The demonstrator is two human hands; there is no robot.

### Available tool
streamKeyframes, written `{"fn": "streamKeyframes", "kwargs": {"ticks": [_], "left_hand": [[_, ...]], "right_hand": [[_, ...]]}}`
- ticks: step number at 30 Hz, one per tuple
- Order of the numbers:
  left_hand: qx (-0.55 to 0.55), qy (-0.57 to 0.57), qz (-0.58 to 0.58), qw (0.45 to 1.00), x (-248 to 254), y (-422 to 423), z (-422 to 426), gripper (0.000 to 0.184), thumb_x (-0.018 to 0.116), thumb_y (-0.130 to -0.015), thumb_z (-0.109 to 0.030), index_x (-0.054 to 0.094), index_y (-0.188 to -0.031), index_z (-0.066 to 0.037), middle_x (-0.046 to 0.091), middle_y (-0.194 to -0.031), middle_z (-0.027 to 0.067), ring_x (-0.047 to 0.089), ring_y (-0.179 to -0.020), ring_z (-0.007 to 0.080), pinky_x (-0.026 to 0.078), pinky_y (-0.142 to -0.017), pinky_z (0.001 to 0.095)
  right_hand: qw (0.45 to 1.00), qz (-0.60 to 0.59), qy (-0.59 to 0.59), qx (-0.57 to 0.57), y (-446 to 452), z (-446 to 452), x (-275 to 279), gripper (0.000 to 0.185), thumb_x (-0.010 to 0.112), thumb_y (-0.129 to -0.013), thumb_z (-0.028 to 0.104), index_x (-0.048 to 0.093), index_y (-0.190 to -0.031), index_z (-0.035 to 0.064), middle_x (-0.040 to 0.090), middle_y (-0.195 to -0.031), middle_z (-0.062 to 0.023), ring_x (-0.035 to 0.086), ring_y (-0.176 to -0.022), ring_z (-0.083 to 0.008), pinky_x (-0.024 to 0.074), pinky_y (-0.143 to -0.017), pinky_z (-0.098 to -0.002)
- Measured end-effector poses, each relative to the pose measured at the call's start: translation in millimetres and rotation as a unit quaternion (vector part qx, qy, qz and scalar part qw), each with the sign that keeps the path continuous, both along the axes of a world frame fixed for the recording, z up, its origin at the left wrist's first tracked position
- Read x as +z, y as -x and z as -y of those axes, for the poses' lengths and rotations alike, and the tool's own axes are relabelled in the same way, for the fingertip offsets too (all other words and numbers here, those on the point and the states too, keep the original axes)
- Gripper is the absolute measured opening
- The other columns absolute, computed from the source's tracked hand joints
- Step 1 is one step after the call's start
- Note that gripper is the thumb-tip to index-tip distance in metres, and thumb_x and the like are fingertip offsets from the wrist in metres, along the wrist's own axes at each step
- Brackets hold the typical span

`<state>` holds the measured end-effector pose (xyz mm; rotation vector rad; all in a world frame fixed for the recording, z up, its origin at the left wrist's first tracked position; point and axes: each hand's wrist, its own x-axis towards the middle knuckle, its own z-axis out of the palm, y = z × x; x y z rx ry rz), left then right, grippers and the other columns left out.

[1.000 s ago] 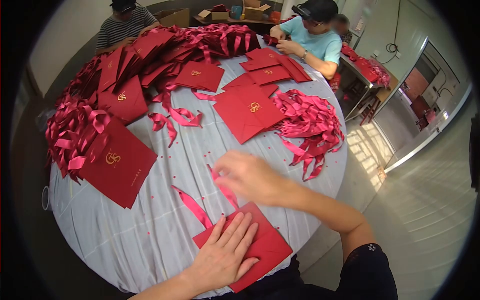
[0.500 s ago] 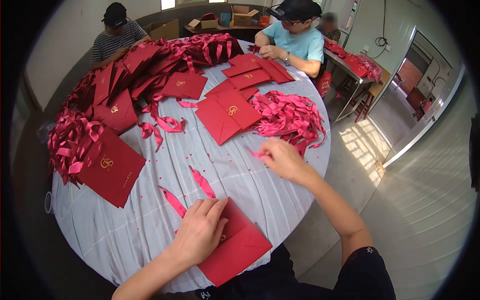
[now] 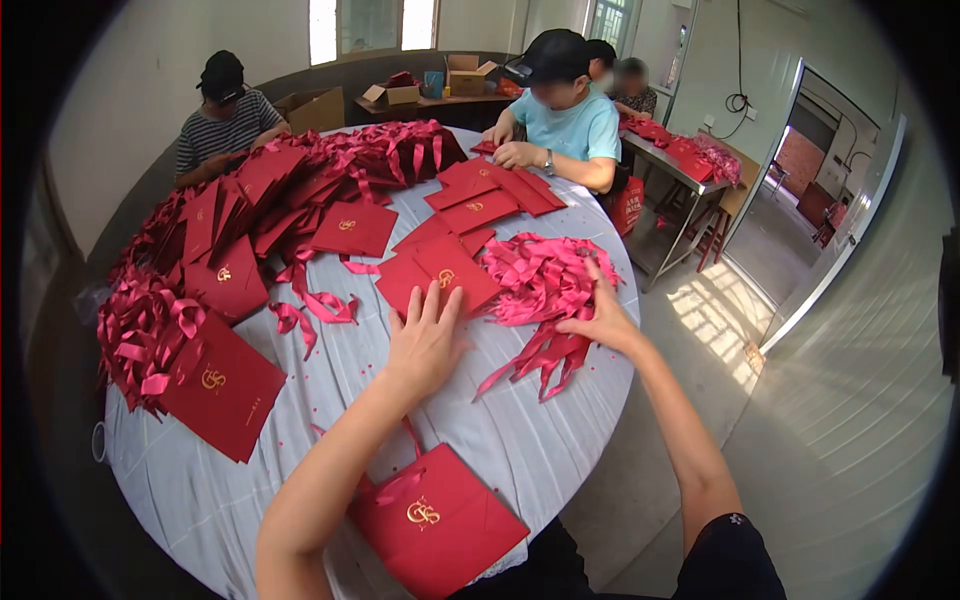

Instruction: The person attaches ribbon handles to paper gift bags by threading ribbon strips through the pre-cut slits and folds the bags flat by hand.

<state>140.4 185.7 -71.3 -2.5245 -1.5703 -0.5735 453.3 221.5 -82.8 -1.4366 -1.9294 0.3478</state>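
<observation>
My left hand (image 3: 427,342) reaches over the table, fingers spread, its fingertips at the lower edge of a red envelope (image 3: 440,272) with a gold emblem. To the right, my right hand (image 3: 603,315) is open against the right side of a heap of pink ribbons (image 3: 540,280), thumb and fingers apart. Near my body lies another red envelope (image 3: 455,535), gold emblem facing up, with pink ribbon at its upper left edge; my left forearm passes beside it.
A round table (image 3: 330,385) with a pale cloth carries piled red envelopes (image 3: 230,275) and ribbons at left. One person (image 3: 575,125) sits across the table, another (image 3: 225,120) at far left. A side table (image 3: 665,160) stands beyond, with people behind.
My left hand has left the near envelope and moved forward to the farther one. My right hand has moved to the ribbon heap and no longer holds a ribbon piece. The view has shifted.
</observation>
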Motion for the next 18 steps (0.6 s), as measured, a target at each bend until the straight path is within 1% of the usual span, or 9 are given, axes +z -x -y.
{"fn": "streamKeyframes", "kwargs": {"ticks": [3, 6, 9, 11, 12, 13, 15, 17, 18], "left_hand": [[0.041, 0.007, 0.01, 0.999, -9.2, 3.5, -33.0, 0.069, 0.063, -0.085, -0.027, 0.031, -0.145, -0.011, 0.032, -0.148, 0.0188, 0.032, -0.135, 0.0416, 0.033, -0.103, 0.0587], [0.074, 0.006, -0.006, 0.997, -12.6, 26.6, -55.2, 0.067, 0.062, -0.085, -0.024, 0.032, -0.144, -0.01, 0.034, -0.146, 0.0188, 0.035, -0.133, 0.0413, 0.035, -0.103, 0.0555], [0.105, 0.011, -0.02, 0.994, -6.0, 51.3, -65.2, 0.066, 0.063, -0.083, -0.014, 0.034, -0.143, -0.008, 0.036, -0.145, 0.0198, 0.037, -0.131, 0.0414, 0.038, -0.104, 0.0482], [0.115, 0.001, -0.002, 0.993, -4.1, 65.8, -68.4, 0.066, 0.063, -0.082, -0.011, 0.035, -0.142, -0.006, 0.039, -0.142, 0.0209, 0.039, -0.128, 0.0423, 0.038, -0.104, 0.0444], [0.116, -0.006, 0.018, 0.993, -3.3, 71.6, -65.3, 0.065, 0.063, -0.083, -0.01, 0.035, -0.142, -0.005, 0.04, -0.141, 0.0217, 0.041, -0.127, 0.0419, 0.038, -0.104, 0.0431], [0.101, -0.071, 0.024, 0.992, -2.3, 75.8, -55.3, 0.063, 0.063, -0.082, -0.008, 0.037, -0.14, -0.004, 0.045, -0.134, 0.0218, 0.046, -0.121, 0.0404, 0.042, -0.099, 0.0438], [0.097, -0.026, 0.058, 0.993, 21.8, 75.6, -23.8, 0.046, 0.064, -0.08, -0.006, 0.05, -0.125, -0.002, 0.052, -0.12, 0.0207, 0.051, -0.111, 0.0381, 0.044, -0.091, 0.0443], [0.057, -0.026, 0.072, 0.995, 30.7, 76.1, 13.2, 0.024, 0.065, -0.079, -0.005, 0.058, -0.101, 0.0, 0.055, -0.103, 0.0184, 0.056, -0.096, 0.036, 0.046, -0.08, 0.0442], [0.021, -0.002, 0.11, 0.994, 36.1, 72.2, 37.5, 0.01, 0.064, -0.079, -0.004, 0.058, -0.085, 0.001, 0.057, -0.089, 0.0173, 0.059, -0.084, 0.0346, 0.048, -0.073, 0.0418]], "right_hand": [[0.999, 0.037, -0.001, 0.033, 31.9, -4.1, 1.6, 0.113, 0.084, -0.064, 0.032, 0.016, -0.148, 0.0012, 0.027, -0.148, -0.0242, 0.025, -0.139, -0.0371, 0.0204, -0.115, -0.0391], [0.999, 0.014, 0.029, 0.028, 73.6, -9.4, 1.3, 0.101, 0.074, -0.07, 0.019, 0.014, -0.149, 0.0027, 0.026, -0.147, -0.028, 0.024, -0.138, -0.042, 0.0235, -0.114, -0.0417], [0.998, 0.007, 0.049, 0.03, 115.9, -22.9, -3.8, 0.097, 0.065, -0.069, 0.005, 0.009, -0.148, 0.0011, 0.021, -0.144, -0.0358, 0.02, -0.137, -0.049, 0.0239, -0.114, -0.0431], [0.998, -0.012, 0.029, 0.054, 139.2, -31.2, -7.5, 0.097, 0.06, -0.067, 0.0, 0.007, -0.148, 0.0007, 0.016, -0.144, -0.0383, 0.018, -0.137, -0.0509, 0.0238, -0.114, -0.0447], [0.998, -0.011, 0.04, 0.057, 147.5, -35.5, -7.9, 0.098, 0.061, -0.067, -0.001, 0.006, -0.148, 0.0009, 0.012, -0.145, -0.0373, 0.016, -0.137, -0.0508, 0.0241, -0.114, -0.0455], [0.997, -0.01, 0.038, 0.06, 152.1, -41.1, -10.3, 0.097, 0.064, -0.069, 0.004, 0.007, -0.147, 0.0007, 0.016, -0.144, -0.0376, 0.018, -0.137, -0.0505, 0.0249, -0.113, -0.045], [0.996, -0.001, 0.049, 0.071, 150.7, -41.4, 0.3, 0.1, 0.07, -0.069, 0.012, 0.01, -0.147, 0.0003, 0.022, -0.143, -0.036, 0.021, -0.137, -0.0495, 0.0262, -0.113, -0.045], [0.994, 0.06, 0.009, 0.088, 132.0, -39.3, 10.3, 0.099, 0.074, -0.067, 0.02, 0.018, -0.145, -0.0008, 0.031, -0.139, -0.0328, 0.029, -0.134, -0.0461, 0.0289, -0.111, -0.0442], [0.993, 0.089, 0.011, 0.08, 122.8, -30.5, 25.0, 0.093, 0.074, -0.068, 0.02, 0.024, -0.144, 0.0, 0.035, -0.137, -0.0296, 0.033, -0.132, -0.0441, 0.031, -0.109, -0.0437]]}}
